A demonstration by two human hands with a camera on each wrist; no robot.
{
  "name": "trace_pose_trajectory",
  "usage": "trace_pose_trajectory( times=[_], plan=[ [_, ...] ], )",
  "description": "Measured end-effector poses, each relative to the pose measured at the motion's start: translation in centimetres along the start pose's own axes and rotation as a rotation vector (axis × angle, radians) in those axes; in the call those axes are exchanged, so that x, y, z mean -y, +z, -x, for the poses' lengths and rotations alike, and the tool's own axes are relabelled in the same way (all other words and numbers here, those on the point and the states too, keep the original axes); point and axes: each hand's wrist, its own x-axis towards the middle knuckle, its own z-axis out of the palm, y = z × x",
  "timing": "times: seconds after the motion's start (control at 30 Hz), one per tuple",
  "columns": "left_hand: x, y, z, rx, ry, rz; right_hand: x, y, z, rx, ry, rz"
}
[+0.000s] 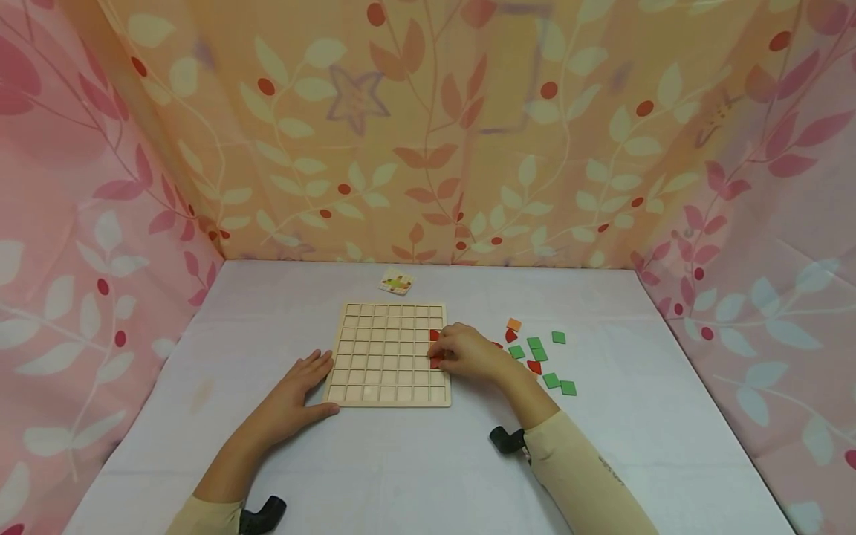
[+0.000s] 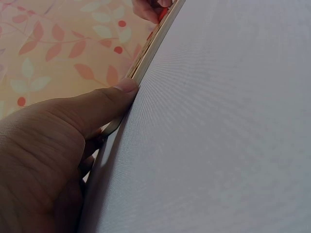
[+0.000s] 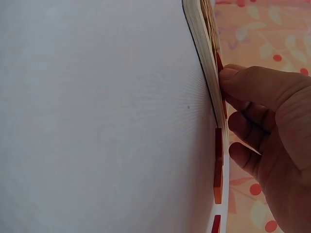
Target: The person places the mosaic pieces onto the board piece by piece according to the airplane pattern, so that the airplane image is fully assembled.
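A square wooden grid board [image 1: 384,355] lies flat on the white table. My left hand [image 1: 290,397] rests against its left edge, fingers spread along the side and thumb at the front corner. My right hand [image 1: 473,351] is over the board's right-hand column, its thumb and fingertips pinching a red tile [image 1: 435,362] at a cell there. Just behind the fingers, another red tile [image 1: 435,335] sits in the same column. In the right wrist view, the thumb presses close to a red piece [image 3: 219,61] on the board, partly hidden by the fingertips.
Right of the board lie several loose green tiles [image 1: 539,354], red pieces [image 1: 534,367] and an orange tile [image 1: 513,325]. A small picture card [image 1: 397,281] is behind the board. Patterned cloth walls [image 1: 428,148] enclose the table [image 1: 414,475] on three sides.
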Motion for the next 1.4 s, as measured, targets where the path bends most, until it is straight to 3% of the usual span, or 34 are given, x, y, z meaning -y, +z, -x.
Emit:
trace_pose_trajectory(
  times=[0.53,1.13,1.4],
  plan=[
    [0.0,-0.3,-0.1,0.004,0.006,-0.006,-0.1,0.0,-0.3,-0.012,-0.011,0.062],
    [0.0,-0.4,-0.2,0.013,-0.005,0.010,0.2,-0.3,-0.4,0.013,0.017,0.017],
    [-0.1,-0.1,0.0,0.009,-0.014,0.014,0.7,-2.2,1.2,-0.080,0.030,-0.070]
  ],
)
